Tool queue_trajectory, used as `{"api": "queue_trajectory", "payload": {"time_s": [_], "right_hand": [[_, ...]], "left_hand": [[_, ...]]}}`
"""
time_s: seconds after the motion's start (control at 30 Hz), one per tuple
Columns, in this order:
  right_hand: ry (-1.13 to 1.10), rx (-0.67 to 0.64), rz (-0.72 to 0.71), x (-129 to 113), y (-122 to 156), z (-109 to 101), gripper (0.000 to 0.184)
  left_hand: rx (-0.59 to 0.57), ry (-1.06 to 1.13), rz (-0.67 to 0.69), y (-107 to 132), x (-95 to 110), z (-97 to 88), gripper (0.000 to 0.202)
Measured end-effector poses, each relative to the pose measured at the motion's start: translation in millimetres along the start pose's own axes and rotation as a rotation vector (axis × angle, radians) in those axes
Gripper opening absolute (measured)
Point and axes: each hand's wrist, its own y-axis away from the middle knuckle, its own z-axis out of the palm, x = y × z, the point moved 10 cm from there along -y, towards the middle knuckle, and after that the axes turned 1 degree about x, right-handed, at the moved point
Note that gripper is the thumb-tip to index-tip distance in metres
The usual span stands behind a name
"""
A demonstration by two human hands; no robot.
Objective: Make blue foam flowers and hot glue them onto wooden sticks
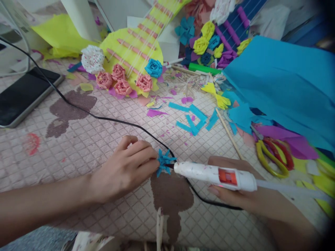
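Between the fingers of my left hand [128,170] is a small blue paper flower [163,160] with pointed petals, held just above the patterned cloth. My right hand [235,198] is wrapped round a white glue gun [201,172] with an orange switch plate and a clear glue stick out of its back end. The gun's dark nozzle points left and meets the flower's middle; whether glue is coming out is too small to tell. Several blue paper strips [195,118] lie beyond the flower.
A black cord [115,120] crosses the cloth and passes under the glue gun. Scissors [272,157] and a wooden stick [229,132] lie to the right, near blue sheets [285,83]. A yellow paper guitar [131,52] with paper roses stands behind; a phone [26,94] lies left.
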Motion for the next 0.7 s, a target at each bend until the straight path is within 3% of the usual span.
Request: {"api": "queue_trajectory", "payload": {"time_s": [0.13, 0.33, 0.6, 0.7], "right_hand": [[-0.013, 0.028, 0.015, 6.5, 2.3, -3.0, 0.026], [0.012, 0.196, 0.078, 28.4, 9.2, -18.1, 0.013], [0.196, 0.684, 0.243, 56.1, 11.7, -68.1, 0.024], [0.301, 0.780, 0.321, 74.3, 7.2, -79.5, 0.034]], "left_hand": [[-0.008, 0.026, -0.009, 0.1, -1.3, 0.7, 0.009], [-0.008, 0.007, -0.024, 0.0, -1.6, 0.8, 0.011], [0.024, -0.004, -0.022, 2.8, -1.8, 3.6, 0.017], [0.029, -0.021, -0.014, 3.3, -1.1, 5.2, 0.019]]}}
